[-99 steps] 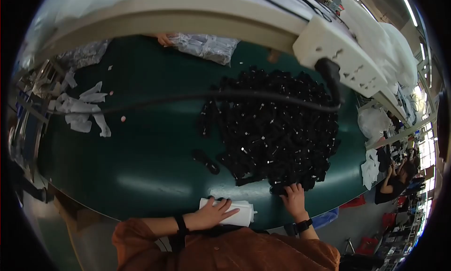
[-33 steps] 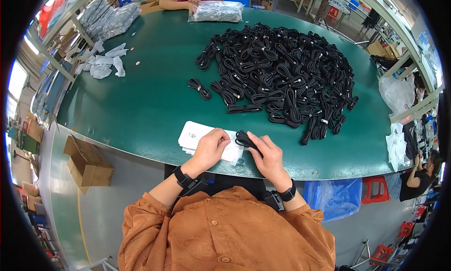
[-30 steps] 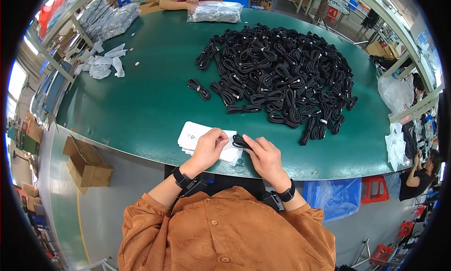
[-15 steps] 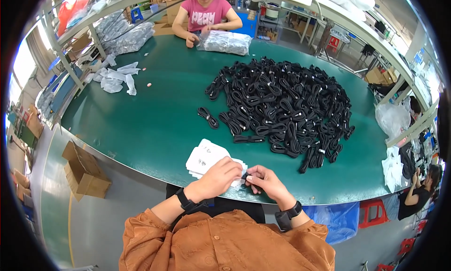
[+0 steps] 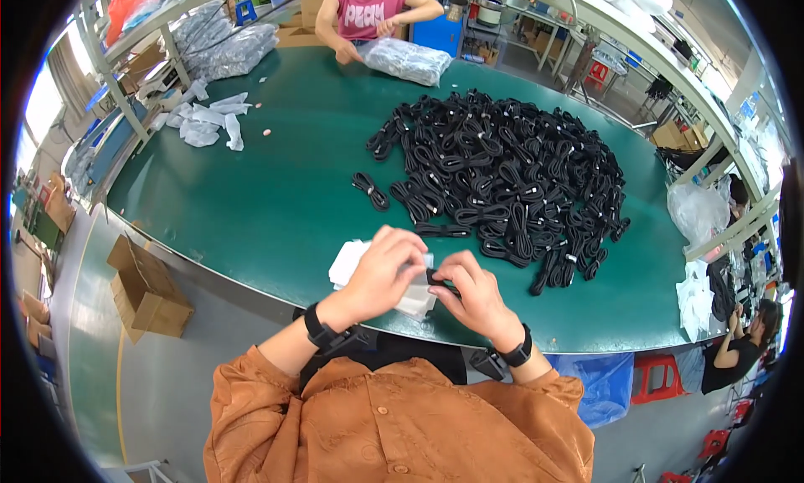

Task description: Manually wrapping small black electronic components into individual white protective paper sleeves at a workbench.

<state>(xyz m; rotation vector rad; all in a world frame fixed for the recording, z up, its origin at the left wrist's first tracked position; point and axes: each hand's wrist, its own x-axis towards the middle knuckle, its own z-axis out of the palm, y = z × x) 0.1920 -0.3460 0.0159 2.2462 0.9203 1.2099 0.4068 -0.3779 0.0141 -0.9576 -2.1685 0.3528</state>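
At the near edge of the table, my right hand [image 5: 473, 294] pinches a bundled black cable [image 5: 436, 279], most of it hidden by the fingers. My left hand [image 5: 385, 269] is beside it, over a stack of white, flat sheets or bags [image 5: 345, 263], with thumb and fingers curled together. What the left fingers hold is hidden; a thin translucent edge shows between the two hands. Beyond my hands spreads a large heap of coiled black cables [image 5: 511, 173], and one cable bundle [image 5: 369, 191] lies apart at its left.
Across the green table [image 5: 276, 190], a co-worker in a pink shirt handles a clear plastic package [image 5: 406, 61]. Crumpled plastic bags [image 5: 205, 123] lie at the far left. An open cardboard box [image 5: 151, 290] stands on the floor at left, and a red stool [image 5: 657, 378] at right.
Both my hands have risen and moved slightly away from the table edge, the right one bringing the black cable up with it. The co-worker's package has turned and shifted.
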